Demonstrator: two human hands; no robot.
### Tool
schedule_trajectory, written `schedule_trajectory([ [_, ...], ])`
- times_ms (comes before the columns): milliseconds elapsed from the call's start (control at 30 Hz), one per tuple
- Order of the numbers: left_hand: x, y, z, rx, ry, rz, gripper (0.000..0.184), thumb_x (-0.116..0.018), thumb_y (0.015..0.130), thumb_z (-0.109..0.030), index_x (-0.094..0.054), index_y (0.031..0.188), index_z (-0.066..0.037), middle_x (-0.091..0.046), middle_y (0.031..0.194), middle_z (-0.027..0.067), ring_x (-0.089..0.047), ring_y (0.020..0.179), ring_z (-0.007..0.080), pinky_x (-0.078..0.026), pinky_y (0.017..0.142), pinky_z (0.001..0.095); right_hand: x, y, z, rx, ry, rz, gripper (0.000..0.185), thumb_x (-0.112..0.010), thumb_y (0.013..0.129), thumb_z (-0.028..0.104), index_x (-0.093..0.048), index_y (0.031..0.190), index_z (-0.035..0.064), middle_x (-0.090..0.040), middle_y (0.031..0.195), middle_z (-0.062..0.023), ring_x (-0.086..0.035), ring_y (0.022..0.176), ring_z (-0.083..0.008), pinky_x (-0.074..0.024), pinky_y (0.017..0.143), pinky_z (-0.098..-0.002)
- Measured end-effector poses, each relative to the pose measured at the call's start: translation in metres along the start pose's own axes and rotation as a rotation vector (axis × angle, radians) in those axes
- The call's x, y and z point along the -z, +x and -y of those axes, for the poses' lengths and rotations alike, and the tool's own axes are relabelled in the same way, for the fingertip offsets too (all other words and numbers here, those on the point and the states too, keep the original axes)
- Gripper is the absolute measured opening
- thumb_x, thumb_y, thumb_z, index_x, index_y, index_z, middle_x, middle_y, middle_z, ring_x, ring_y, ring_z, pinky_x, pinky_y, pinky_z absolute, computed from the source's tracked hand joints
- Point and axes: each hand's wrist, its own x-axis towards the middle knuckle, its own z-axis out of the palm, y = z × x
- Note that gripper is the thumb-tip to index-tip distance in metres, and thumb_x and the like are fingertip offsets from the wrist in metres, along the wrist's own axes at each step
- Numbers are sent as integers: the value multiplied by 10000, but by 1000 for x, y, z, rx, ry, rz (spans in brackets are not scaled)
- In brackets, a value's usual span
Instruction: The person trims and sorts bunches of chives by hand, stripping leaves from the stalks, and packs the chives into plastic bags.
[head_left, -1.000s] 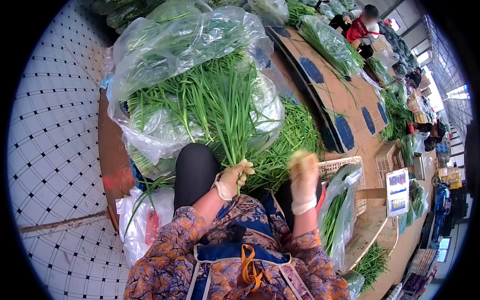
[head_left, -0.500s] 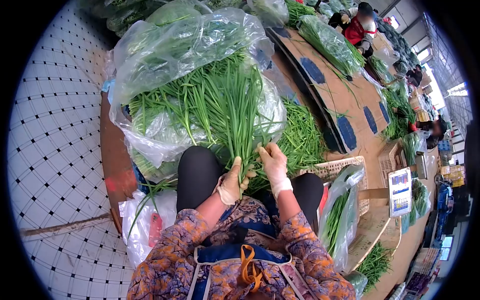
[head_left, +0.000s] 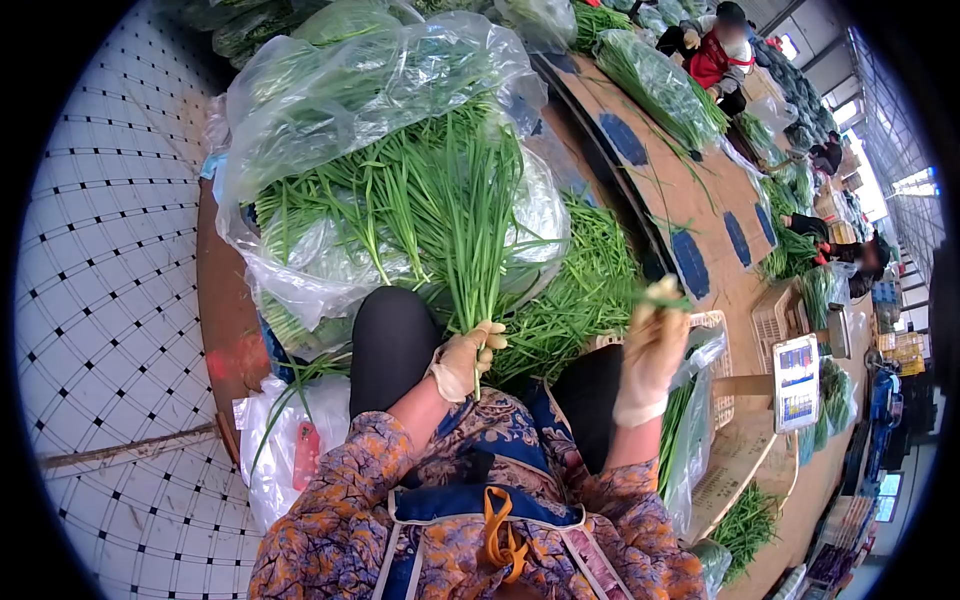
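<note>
My left hand (head_left: 464,362), in a pale glove, is wrapped round the lower ends of a bunch of long green stalks (head_left: 478,230). The leaves of the bunch fan upward over a large clear plastic bag (head_left: 300,130) with more greens. Off to the right, my right hand (head_left: 655,350), gloved too, is raised with its fingers closed on a small green piece (head_left: 662,301), blurred by motion. Between the hands lies a heap of loose green stalks (head_left: 590,285).
At right are a scale display (head_left: 796,385), a crate (head_left: 712,325) and bagged greens (head_left: 680,430). A white bag with a red patch (head_left: 305,450) lies at lower left. A co-worker (head_left: 715,60) sits at upper right; other people are farther back.
My right hand has moved from beside the bunch out to the right and up, carrying a green piece. My left hand still holds the bunch, nearly in the same place.
</note>
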Motion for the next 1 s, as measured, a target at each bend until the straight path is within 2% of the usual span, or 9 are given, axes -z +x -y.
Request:
schedule_trajectory([
  [167,-19,9,15,-116,207,-223,233,-580,849,-181,-564,1037,-44,-598,717,37,-450,448,71,-303,368,213,22,-6,-58,-566,-779,72,858,-683,781,341,-191,1379,-27,-462,1263,-220,-476,1145,-298,-389,979,-359],
  [233,-21,18,33,-309,432,-347,242,-575,837,-151,-540,1051,-44,-634,806,84,-556,563,136,-421,467,267,9,-33,-103,-679,-800,226,859,-688,780,297,-182,1365,-75,-458,1255,-226,-445,1171,-272,-379,967,-326],
  [300,-15,20,42,-582,788,-305,335,-596,795,-174,-501,1082,-28,-615,952,161,-593,921,302,-454,795,389,1,-48,-139,-489,-907,348,748,-668,796,198,-236,1346,-66,-496,1211,-182,-483,1108,-225,-395,931,-313],
  [500,-54,-32,10,-804,916,-273,508,-610,780,-155,-373,1216,-47,-585,1021,173,-588,939,329,-458,803,377,-43,-38,-86,-571,-360,364,355,-552,843,-5,-453,1184,3,-573,1068,-50,-539,944,-105,-440,829,-234],
  [567,-61,-38,6,-756,346,110,546,-597,782,-36,-327,1256,-31,-488,1170,157,-507,1073,243,-398,917,315,-45,-32,-75,-609,-269,402,345,-574,840,52,-467,1163,-8,-586,1012,-71,-569,892,-146,-458,813,-251],
  [633,-59,-38,-7,-672,177,126,440,-583,810,-42,-397,1207,-11,-545,1089,140,-546,1009,226,-437,881,308,-43,-22,-66,-672,-437,452,317,-569,859,157,-494,1121,-6,-589,909,-58,-571,781,-120,-467,679,-230],
  [700,-31,-29,-19,-25,-147,362,318,-563,853,-85,-479,1143,14,-602,1009,116,-578,908,172,-484,784,276,-10,-8,-81,-1069,-394,487,404,-591,860,281,-484,1133,4,-576,973,-79,-548,799,-112,-457,672,-228],
  [900,-4,-14,0,4,-20,162,334,-519,898,-151,-495,1175,33,-621,1021,118,-603,888,171,-509,736,281,33,-38,-117,-807,-565,159,532,-533,899,231,-339,1292,-71,-549,1069,-125,-547,857,-132,-447,761,-227],
  [1000,-16,-19,-7,31,-215,297,357,-498,883,-56,-433,1225,24,-568,1125,154,-606,951,255,-534,775,343,15,-44,-97,-700,-555,180,612,-496,890,48,-140,1375,-60,-546,1104,-140,-549,895,-137,-462,770,-238],
])
